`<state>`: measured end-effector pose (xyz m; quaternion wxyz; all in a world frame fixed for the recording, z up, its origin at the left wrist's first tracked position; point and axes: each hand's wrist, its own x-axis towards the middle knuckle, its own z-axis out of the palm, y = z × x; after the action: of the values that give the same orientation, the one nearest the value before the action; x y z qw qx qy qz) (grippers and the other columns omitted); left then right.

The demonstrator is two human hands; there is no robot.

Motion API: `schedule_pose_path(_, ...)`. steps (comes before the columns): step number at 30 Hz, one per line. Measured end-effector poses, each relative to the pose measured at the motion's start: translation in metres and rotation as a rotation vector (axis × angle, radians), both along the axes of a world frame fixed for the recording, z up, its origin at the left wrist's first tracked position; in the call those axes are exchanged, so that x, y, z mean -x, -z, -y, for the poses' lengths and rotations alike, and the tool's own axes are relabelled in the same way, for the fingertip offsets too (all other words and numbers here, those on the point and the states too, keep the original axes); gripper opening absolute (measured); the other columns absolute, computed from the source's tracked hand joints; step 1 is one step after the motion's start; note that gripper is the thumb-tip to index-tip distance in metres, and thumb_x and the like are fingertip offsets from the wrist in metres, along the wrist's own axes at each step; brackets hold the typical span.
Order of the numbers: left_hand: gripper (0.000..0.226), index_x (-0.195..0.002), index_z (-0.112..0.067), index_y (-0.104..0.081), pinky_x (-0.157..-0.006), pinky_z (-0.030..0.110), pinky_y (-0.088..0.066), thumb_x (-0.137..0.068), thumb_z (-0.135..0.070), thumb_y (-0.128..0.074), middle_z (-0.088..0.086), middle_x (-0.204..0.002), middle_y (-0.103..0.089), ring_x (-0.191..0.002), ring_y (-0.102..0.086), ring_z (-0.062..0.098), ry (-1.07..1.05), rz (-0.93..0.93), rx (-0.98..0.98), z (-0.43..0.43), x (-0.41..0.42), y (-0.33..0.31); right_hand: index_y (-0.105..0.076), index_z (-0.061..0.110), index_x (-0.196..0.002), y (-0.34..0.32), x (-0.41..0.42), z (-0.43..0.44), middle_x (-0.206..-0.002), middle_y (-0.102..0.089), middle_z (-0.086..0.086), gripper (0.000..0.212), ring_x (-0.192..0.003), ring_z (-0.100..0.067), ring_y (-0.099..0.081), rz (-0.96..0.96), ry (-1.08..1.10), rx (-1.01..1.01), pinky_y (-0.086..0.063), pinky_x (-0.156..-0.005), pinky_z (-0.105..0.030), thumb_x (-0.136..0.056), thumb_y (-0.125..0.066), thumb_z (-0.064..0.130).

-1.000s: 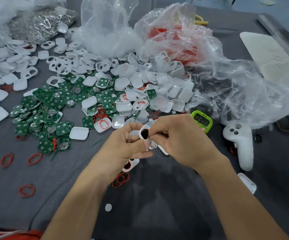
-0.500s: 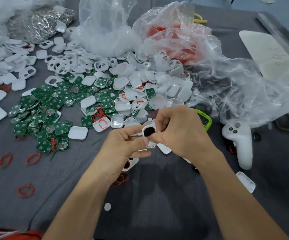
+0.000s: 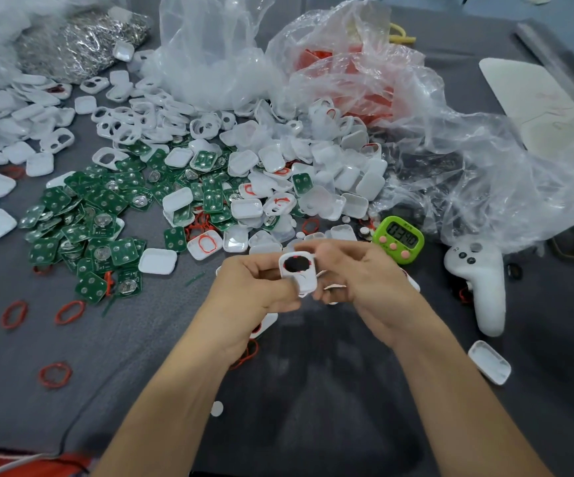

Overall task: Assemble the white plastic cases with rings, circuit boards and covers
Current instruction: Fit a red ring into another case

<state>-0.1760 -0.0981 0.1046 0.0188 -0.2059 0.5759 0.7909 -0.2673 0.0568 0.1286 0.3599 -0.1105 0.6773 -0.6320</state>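
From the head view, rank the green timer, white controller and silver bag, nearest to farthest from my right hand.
1. Green timer, just beyond the right hand holding the white case.
2. White controller, farther to its right.
3. Silver bag, far left corner.

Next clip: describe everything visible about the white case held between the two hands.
The white case is a small rounded-rectangle shell of smooth plastic. An oval opening near its top shows dark, edged by bits of a thin red ring. It is tilted, front toward the camera, above the grey cloth. The left hand pinches its left side, thumb on the lower front; the right hand grips its right edge with its fingers. Its lower end is partly hidden.
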Motion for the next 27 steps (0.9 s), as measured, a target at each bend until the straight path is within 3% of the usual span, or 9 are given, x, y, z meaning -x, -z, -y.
schedule_pose_path(2,0.032,-0.098,-0.015,-0.083,-0.064,0.02,-0.056,-0.078,0.007,-0.074,0.006,-0.09,-0.079,-0.077,-0.072,0.009,-0.049,0.046,-0.016,-0.001,0.0,0.003,-0.08,0.01,-0.098,0.002,0.002,-0.005,-0.088,-0.074,-0.017,0.034,-0.06,-0.02,-0.063,0.096,0.164,0.036,-0.052,-0.055,-0.024,-0.09,-0.069,0.041)
schedule_pose_path(4,0.032,-0.1,-0.013,-0.082,-0.063,0.02,-0.057,-0.084,0.012,-0.069,0.007,-0.091,-0.08,-0.08,-0.074,0.012,-0.061,0.071,-0.015,-0.003,0.002,0.003,-0.078,0.005,-0.094,0.002,0.004,-0.01,-0.084,-0.074,-0.019,0.028,-0.059,-0.02,-0.065,0.098,0.245,0.02,-0.053,-0.054,-0.023,-0.101,-0.061,0.026)
schedule_pose_path(10,0.022,-0.106,-0.012,-0.077,-0.064,0.021,-0.058,-0.091,0.001,-0.069,0.009,-0.096,-0.08,-0.083,-0.076,0.017,-0.081,0.101,-0.041,-0.004,0.005,-0.002,-0.078,0.007,-0.091,-0.002,0.01,-0.016,-0.08,-0.075,-0.013,0.02,-0.06,-0.017,-0.063,-0.005,0.233,0.005,-0.053,-0.057,-0.023,-0.101,-0.061,0.011)
schedule_pose_path(15,0.02,-0.097,-0.014,-0.078,-0.06,0.02,-0.057,-0.09,0.003,-0.07,0.008,-0.088,-0.08,-0.076,-0.077,0.016,-0.132,0.127,-0.005,-0.003,0.006,-0.006,-0.081,0.013,-0.084,0.0,0.021,-0.018,-0.078,-0.075,-0.011,0.025,-0.059,-0.016,-0.062,-0.087,0.267,-0.021,-0.052,-0.055,-0.021,-0.098,-0.063,0.004)
schedule_pose_path(17,0.021,-0.095,-0.013,-0.079,-0.059,0.02,-0.057,-0.088,0.005,-0.07,0.008,-0.085,-0.08,-0.074,-0.077,0.016,-0.15,0.129,0.026,-0.002,0.005,-0.006,-0.081,0.019,-0.079,0.004,0.028,-0.02,-0.075,-0.076,-0.006,0.027,-0.057,-0.014,-0.062,-0.217,0.327,-0.145,-0.051,-0.054,-0.022,-0.094,-0.065,0.004)
schedule_pose_path(20,0.022,-0.091,-0.013,-0.079,-0.057,0.02,-0.057,-0.086,0.007,-0.071,0.008,-0.081,-0.079,-0.07,-0.076,0.016,-0.185,0.127,0.053,-0.001,0.004,-0.006,-0.079,0.032,-0.074,0.011,0.038,-0.025,-0.072,-0.074,0.013,0.027,-0.057,-0.005,-0.066,-0.578,0.377,-0.487,-0.052,-0.057,-0.017,-0.087,-0.067,0.011)
schedule_pose_path(22,0.022,-0.09,-0.013,-0.079,-0.056,0.02,-0.057,-0.086,0.007,-0.071,0.007,-0.081,-0.079,-0.069,-0.076,0.015,-0.181,0.132,0.066,0.0,0.005,-0.006,-0.077,0.033,-0.077,0.011,0.041,-0.023,-0.07,-0.072,0.021,0.026,-0.062,-0.002,-0.067,-0.712,0.343,-0.583,-0.054,-0.061,-0.016,-0.085,-0.066,0.012)
schedule_pose_path(25,0.021,-0.098,-0.01,-0.079,-0.06,0.02,-0.058,-0.087,0.006,-0.071,0.009,-0.085,-0.08,-0.074,-0.077,0.017,-0.142,0.144,0.071,0.002,0.006,-0.005,-0.08,0.028,-0.091,0.01,0.044,-0.013,-0.081,-0.074,0.016,0.021,-0.078,-0.008,-0.067,-0.796,0.257,-0.697,-0.056,-0.082,-0.029,-0.085,-0.066,0.014)
schedule_pose_path(27,0.025,-0.103,-0.013,-0.079,-0.063,0.021,-0.058,-0.089,0.005,-0.069,0.01,-0.089,-0.08,-0.077,-0.077,0.019,-0.106,0.139,0.081,0.003,0.006,-0.005,-0.08,0.027,-0.099,0.009,0.047,-0.005,-0.087,-0.074,0.009,0.022,-0.08,-0.01,-0.062,-0.828,0.195,-0.726,-0.052,-0.084,-0.028,-0.086,-0.066,0.016)
